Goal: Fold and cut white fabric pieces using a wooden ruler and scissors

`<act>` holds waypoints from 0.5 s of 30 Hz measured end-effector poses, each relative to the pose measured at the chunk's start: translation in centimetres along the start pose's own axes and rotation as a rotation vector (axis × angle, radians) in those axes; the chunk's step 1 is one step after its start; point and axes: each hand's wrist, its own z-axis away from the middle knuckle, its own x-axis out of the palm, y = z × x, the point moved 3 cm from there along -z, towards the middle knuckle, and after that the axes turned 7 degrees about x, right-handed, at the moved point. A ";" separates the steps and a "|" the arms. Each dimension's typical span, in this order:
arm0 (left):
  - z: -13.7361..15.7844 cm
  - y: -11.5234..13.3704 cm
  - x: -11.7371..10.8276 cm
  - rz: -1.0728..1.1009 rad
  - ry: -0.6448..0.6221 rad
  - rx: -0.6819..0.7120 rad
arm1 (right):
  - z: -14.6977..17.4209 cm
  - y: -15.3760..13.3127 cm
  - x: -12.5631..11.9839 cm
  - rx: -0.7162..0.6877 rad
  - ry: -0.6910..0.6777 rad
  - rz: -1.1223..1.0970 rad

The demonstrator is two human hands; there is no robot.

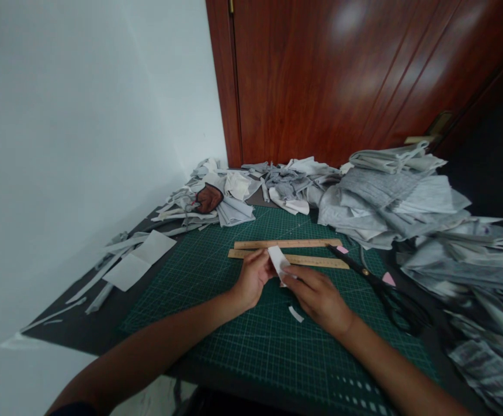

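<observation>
A small white strip (278, 260), paper or fabric, is held up between both hands over the green cutting mat (182, 289). My left hand (253, 278) pinches its left edge, fingers curled behind it. From the right, my right hand (318, 296) grips its lower end between thumb and fingers. Below the hands a small curved white scrap (295, 314) lies on the mat. Two wooden rulers, one farther back (286, 244) and one nearer (320, 262), lie just beyond the hands. To the right rest black-handled scissors (390, 294), partly on the mat, with two pink pieces (388, 279) beside them.
Grey fabric is heaped high at the right (390, 199). More scraps (286, 182) line the back edge by the wooden door (320, 81). At left lie a folded white sheet (141, 260), loose strips and a brown mesh piece (209, 198), near the white wall (82, 144).
</observation>
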 end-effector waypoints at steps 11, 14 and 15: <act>-0.1 -0.1 -0.2 -0.113 -0.036 0.022 | -1.3 -1.3 -0.1 -0.160 -0.090 0.139; -0.2 -0.1 -0.3 -0.063 -0.003 0.011 | -0.8 -0.7 0.4 -0.093 -0.093 0.094; -0.2 -0.1 -0.2 -0.043 0.014 0.008 | -0.6 -0.4 0.7 -0.051 -0.088 0.065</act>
